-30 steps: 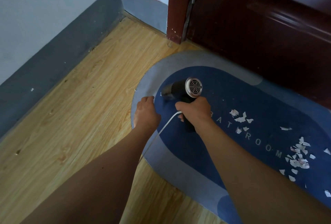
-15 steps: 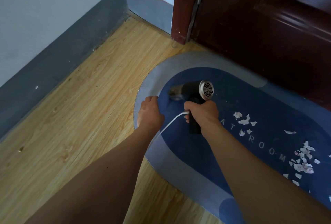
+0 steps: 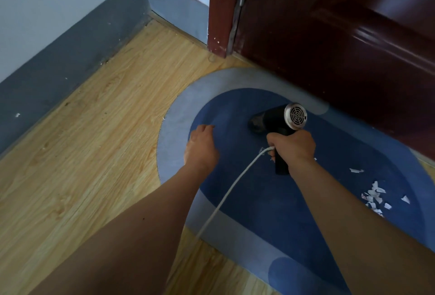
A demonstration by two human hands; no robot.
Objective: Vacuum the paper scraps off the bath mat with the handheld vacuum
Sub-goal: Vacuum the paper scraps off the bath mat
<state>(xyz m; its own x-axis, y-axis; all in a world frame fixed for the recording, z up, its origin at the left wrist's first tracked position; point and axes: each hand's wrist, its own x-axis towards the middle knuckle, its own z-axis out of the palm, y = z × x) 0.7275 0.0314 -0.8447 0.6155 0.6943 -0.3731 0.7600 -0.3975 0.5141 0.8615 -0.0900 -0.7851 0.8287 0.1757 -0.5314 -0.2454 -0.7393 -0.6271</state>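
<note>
**Most scraps lie far from the nozzle**

Two hands work over the bath mat (image 3: 235,106). The right hand (image 3: 293,147) is closed around the black handheld vacuum (image 3: 274,119), whose nozzle touches the mat's door-side end. The left hand (image 3: 202,146), loosely curled and empty, presses the mat's edge. Paper scraps (image 3: 374,194) cluster well away toward the opposite end. The white cord (image 3: 226,193) trails across the mat and could drag scraps onto the wooden floor (image 3: 94,141).

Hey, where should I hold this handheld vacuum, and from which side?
Grip the handheld vacuum by its straight black handle, as the right hand does now, from the near side. The handle hangs below the barrel, leaving the nozzle free toward the bath mat.
</note>
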